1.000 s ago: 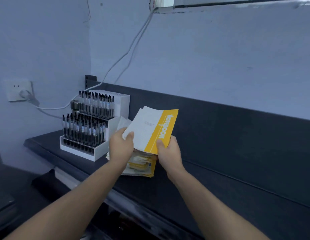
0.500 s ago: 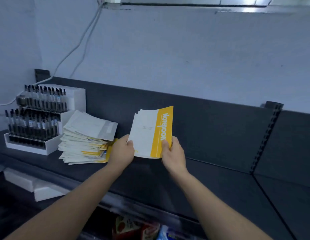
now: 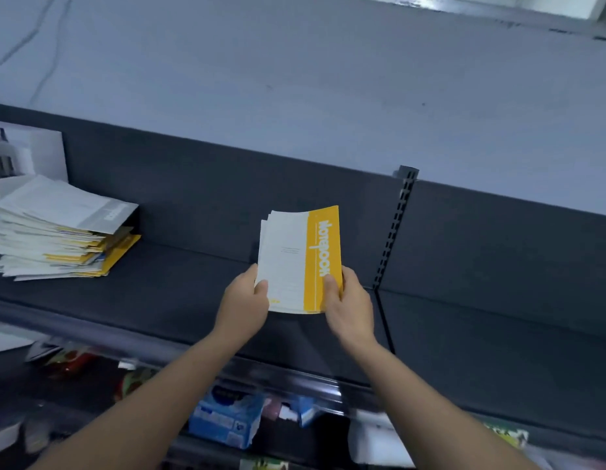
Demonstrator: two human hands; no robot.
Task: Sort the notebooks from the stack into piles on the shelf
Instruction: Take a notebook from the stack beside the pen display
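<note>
At frame centre, the left hand (image 3: 242, 301) and right hand (image 3: 349, 300) grip a thin bundle of white-and-yellow paper notebooks (image 3: 296, 259), fingers curled round its lower corners. It hangs above the dark grey shelf (image 3: 179, 283). The untidy stack of notebooks (image 3: 62, 232) lies at the left edge.

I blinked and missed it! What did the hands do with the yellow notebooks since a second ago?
The bundle of notebooks moved right, from above the stack to further along the shelf. The left hand and right hand kept their grip on its near corners; nothing was let go. The stack stayed beside the pen display.
</note>
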